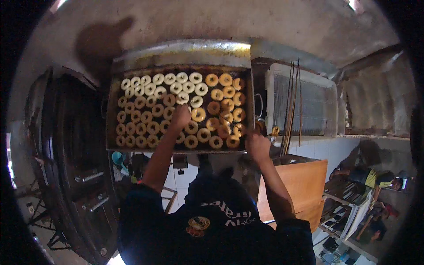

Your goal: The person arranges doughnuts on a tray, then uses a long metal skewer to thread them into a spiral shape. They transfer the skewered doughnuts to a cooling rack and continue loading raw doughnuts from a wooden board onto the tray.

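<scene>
A wide rectangular fryer [110, 110] full of dark oil holds many ring doughnuts in rows. Pale doughnuts [170, 78] float along the back left, while browned doughnuts [225, 79] fill the right side. Those at the front left lie in shadow. My left hand [181, 116] is over the middle of the pan, its fingers closed close to a pale ring; what they grip is too small to make out. At the pan's front right corner, my right hand [258, 145] is also closed. Whatever it holds does not show clearly.
A wire-bottomed draining tray [304, 99] stands right of the fryer, with several long thin sticks [291, 108] leaning across it. Nearer is a wooden board [293, 185]. A dark cabinet [75, 168] with handles stands at left. Another person [375, 179] is at the far right.
</scene>
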### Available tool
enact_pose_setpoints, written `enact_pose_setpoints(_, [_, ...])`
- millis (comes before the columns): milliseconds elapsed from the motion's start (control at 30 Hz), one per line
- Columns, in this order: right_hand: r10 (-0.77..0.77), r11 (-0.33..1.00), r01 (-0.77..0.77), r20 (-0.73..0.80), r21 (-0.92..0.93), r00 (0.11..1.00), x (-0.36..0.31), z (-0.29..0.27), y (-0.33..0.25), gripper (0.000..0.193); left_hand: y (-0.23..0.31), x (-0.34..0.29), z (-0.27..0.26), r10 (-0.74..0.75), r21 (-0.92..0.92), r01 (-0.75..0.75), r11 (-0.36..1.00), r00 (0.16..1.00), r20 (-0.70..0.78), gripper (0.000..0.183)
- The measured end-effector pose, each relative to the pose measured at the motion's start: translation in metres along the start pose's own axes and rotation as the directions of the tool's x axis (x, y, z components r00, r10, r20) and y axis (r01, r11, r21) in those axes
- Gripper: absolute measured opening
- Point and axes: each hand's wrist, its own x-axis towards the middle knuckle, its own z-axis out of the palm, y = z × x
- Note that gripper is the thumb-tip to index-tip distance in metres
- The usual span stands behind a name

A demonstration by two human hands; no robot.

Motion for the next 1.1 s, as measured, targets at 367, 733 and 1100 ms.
enact_pose_setpoints(367, [0.064,0.991,-0.043,-0.169,0.126,0.984,0.045,-0.039,-0.034,0.021,0.012,0.104,-0.027,0.009,-0.118,-0.011,0.993,1.000,-0.011,0.025])
enact_pose_setpoints(733, [-0.022,0.998,0.026,-0.075,0.049,0.997,0.129,-0.034,-0.088,0.032,-0.090,0.147,0.001,0.020,-0.244,-0.086,0.966,0.966,-0.259,0.025])
enact_pose_setpoints(1100, [0.021,0.999,-0.022,0.010,0.039,1.000,0.077,-0.022,-0.060,0.041,-0.064,0.074,0.002,0.018,-0.063,-0.035,0.997,0.966,-0.257,0.022])
